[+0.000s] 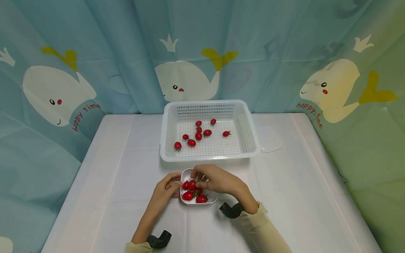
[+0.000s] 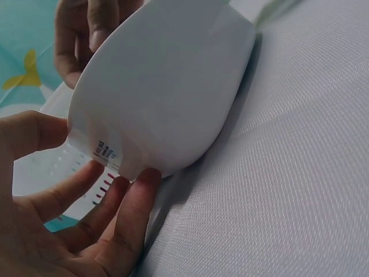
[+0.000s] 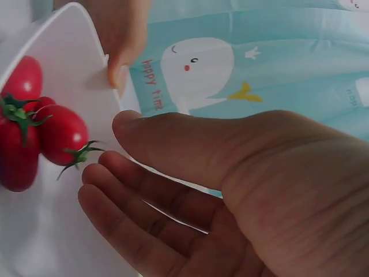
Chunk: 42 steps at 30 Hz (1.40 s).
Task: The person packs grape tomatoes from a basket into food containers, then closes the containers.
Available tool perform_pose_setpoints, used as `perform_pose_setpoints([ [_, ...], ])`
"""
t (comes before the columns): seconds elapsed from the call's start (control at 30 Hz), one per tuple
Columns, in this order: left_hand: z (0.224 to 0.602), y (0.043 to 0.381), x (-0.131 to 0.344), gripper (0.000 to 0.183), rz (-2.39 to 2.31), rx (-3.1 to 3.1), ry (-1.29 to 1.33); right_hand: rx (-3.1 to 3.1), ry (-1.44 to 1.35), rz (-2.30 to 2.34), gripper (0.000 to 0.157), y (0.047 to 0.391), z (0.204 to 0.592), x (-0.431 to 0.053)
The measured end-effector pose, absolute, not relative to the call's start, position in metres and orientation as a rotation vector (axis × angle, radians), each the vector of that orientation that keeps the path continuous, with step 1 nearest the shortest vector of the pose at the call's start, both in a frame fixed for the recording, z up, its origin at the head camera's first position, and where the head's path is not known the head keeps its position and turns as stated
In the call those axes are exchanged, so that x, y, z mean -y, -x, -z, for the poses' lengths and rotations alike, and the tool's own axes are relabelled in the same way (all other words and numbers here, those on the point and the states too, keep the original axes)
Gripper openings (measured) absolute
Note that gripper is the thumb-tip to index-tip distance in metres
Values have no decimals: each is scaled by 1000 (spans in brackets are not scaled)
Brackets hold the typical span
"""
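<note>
A small white dish [image 1: 212, 197] with several red cherry tomatoes [image 1: 188, 195] in it stands near the middle of the table. My left hand [image 1: 164, 191] grips its left side; in the left wrist view the thumb is at the rim and the fingers press the outer wall of the dish [image 2: 161, 86]. My right hand [image 1: 218, 179] reaches over the dish from the right. In the right wrist view, thumb and fingers of the right hand [image 3: 230, 173] are apart with nothing between them, beside a cherry tomato [image 3: 63, 134] with a green stem.
Behind the dish stands a white slotted plastic basket [image 1: 209, 157] with several more cherry tomatoes [image 1: 191, 142] scattered inside. To its right a clear flat lid [image 1: 270, 140] lies on the white tablecloth [image 1: 126, 196]. A whale-patterned curtain [image 1: 126, 52] hangs behind the table.
</note>
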<state>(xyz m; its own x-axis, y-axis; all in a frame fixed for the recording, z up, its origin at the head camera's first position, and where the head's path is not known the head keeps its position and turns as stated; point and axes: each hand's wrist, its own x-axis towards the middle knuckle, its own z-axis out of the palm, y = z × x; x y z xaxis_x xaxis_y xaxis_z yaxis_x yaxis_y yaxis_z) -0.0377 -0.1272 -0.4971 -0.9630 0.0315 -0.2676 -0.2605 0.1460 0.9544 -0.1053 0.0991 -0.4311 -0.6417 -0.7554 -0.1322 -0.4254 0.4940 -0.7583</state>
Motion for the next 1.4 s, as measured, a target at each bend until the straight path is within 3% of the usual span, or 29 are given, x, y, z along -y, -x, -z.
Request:
perform_pose_setpoints([
  [0.6,498,38,128,36,-1900,-2193,216,-2259,970,1054,26,125,398,-106],
  [1.4,499,39,128,37,-1869,-2227,218,-2230,886,1172,34,214,357,-125],
])
